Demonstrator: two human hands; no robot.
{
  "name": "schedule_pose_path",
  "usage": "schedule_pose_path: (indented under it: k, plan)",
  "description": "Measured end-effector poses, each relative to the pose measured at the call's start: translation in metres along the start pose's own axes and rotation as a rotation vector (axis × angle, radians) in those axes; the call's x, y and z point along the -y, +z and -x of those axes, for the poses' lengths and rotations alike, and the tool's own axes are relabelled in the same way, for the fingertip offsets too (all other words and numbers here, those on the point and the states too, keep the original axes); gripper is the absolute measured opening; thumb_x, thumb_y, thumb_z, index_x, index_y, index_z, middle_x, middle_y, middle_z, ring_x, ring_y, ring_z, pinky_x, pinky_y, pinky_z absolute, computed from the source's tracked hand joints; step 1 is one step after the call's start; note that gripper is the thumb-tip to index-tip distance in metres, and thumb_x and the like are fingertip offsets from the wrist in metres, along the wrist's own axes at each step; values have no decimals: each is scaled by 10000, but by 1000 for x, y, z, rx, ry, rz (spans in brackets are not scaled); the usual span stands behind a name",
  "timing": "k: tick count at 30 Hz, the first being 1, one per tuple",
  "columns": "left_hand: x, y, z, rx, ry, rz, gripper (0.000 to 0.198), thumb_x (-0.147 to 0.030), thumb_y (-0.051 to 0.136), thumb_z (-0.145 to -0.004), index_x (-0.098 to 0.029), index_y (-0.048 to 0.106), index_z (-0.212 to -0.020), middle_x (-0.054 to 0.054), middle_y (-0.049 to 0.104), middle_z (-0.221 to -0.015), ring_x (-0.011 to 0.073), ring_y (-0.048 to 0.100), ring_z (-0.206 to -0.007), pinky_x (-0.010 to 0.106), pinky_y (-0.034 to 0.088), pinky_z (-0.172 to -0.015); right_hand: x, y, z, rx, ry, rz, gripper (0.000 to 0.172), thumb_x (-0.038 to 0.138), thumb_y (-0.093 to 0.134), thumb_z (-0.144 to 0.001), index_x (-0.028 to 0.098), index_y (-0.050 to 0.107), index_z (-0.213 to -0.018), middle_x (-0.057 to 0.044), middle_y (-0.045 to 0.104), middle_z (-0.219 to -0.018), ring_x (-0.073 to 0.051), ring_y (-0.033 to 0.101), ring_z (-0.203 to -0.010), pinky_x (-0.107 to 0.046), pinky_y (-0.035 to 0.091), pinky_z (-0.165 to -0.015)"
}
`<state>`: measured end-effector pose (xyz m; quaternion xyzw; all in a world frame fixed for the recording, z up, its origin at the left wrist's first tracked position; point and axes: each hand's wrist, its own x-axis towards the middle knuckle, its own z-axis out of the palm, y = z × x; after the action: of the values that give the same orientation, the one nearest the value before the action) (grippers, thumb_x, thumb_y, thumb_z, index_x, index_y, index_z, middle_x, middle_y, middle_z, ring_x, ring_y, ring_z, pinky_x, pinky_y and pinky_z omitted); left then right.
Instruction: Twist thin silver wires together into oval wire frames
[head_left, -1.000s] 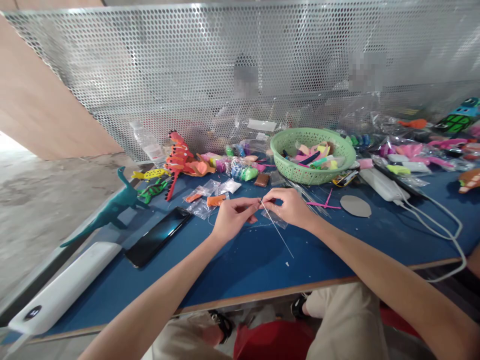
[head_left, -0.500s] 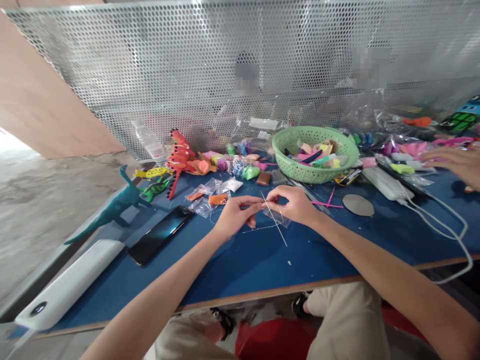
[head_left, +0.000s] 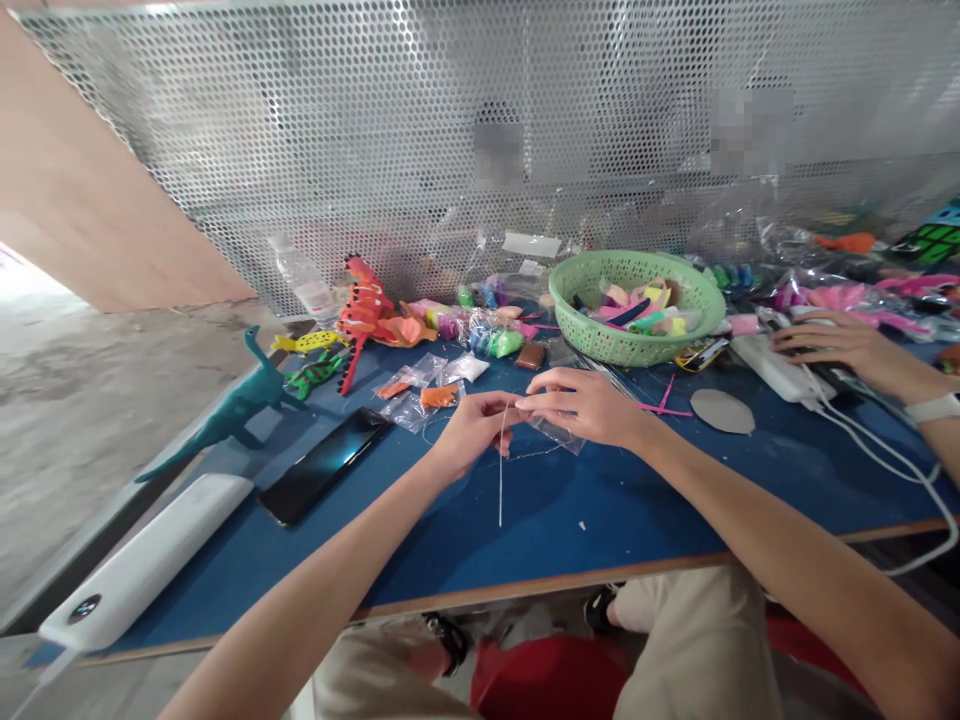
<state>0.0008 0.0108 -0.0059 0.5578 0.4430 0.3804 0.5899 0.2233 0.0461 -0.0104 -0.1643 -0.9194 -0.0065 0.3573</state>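
My left hand (head_left: 474, 432) pinches a thin pale wire (head_left: 501, 490), one end of which hangs down toward me over the blue table (head_left: 555, 530). Fingertips of my right hand (head_left: 589, 405) meet those of the left at the wire, closed on its upper part; the exact grip there is partly hidden. A second, twisted wire (head_left: 536, 454) shows faintly below the hands. Under my right hand lies a clear plastic bag (head_left: 562, 437). Left of the hands are small bags with orange clay (head_left: 439, 396) and white clay (head_left: 465, 369).
Behind the hands stands a green basket (head_left: 637, 345) of coloured pieces. On the left lie a phone (head_left: 322, 465), a white power bank (head_left: 146, 565) and a teal dinosaur figure (head_left: 259, 390). Another person's hand (head_left: 844, 345) rests by a white cabled device (head_left: 776, 370) on the right.
The wire has swung from slanting across the fingertips to hanging nearly straight down. My right hand's fingers have shifted over it. The other person's hand has moved left onto the white device.
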Motion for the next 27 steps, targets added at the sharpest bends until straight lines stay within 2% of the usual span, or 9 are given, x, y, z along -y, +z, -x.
schedule_pose_path:
  k: [4,13,21,27]
  plan:
    - [0,1,0,6,6,-4,319,-401,801,-756,-141,723,-923,-11,610,-637,74,501,-452,214,458,-426,-1,3,0,8,-30,-8,349,207,563,-988,314,598,-1319,-46,665,-1183,-152,653,-961,-302,554,-819]
    - [1,-1,-1,11,-9,46,286,-349,795,-772,-142,695,-943,-11,622,-659,66,497,-460,202,452,-433,-7,-2,3,55,-113,266,417,309,574,-988,234,543,-1397,-79,675,-1187,-203,645,-1019,-361,552,-857]
    - [6,-1,-2,-7,59,45,337,-361,806,-775,-132,705,-1000,-8,626,-658,68,504,-461,214,470,-447,-12,-3,5,33,-62,292,398,374,576,-986,199,591,-1343,-80,691,-1190,-210,657,-987,-377,550,-837]
    - [8,1,-1,-55,132,-11,343,-379,785,-798,-123,721,-1017,-24,587,-570,79,504,-452,210,462,-444,-12,-1,5,33,-29,288,403,370,566,-992,204,587,-1359,-77,703,-1156,-216,665,-977,-378,547,-815]
